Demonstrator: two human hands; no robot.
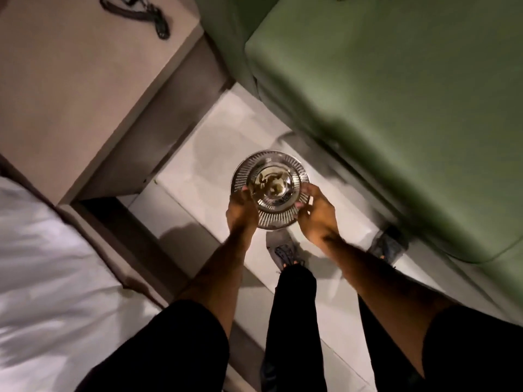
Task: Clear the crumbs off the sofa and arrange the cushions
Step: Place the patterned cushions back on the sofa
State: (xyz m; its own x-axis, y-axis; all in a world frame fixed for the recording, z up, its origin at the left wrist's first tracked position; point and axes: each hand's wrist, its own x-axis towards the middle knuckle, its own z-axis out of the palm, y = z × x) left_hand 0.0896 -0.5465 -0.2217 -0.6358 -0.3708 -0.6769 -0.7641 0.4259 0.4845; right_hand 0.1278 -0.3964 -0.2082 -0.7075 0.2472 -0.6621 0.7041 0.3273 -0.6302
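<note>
- A person stands on a pale tiled floor (203, 176) and looks down at both hands.
- The two hands hold one round glass dish (270, 189) with a ribbed rim.
- The left hand (240, 210) grips the left edge of the dish, with fingers curled over the rim.
- The right hand (317, 212) grips the right edge the same way.
- Both hands are closed around the dish, one on each side.
- Small brown and yellowish bits (268, 183) lie in the middle of the dish. They look like crumbs, but the picture is blurry.
- The dish is up in the air above the floor, in front of the person's legs.
- The green sofa (396, 108) is on the right, close to the right arm. Its seat looks smooth.
- A tiny bit of something pale shows at the top edge of the sofa, too small to tell what it is.
- A beige cabinet (85, 80) stands on the left, with a dark strap (147, 12) lying on top.
- A white bed sheet (42, 278) fills the lower left corner.
- The person wears black clothes and grey shoes (285, 253).
</note>
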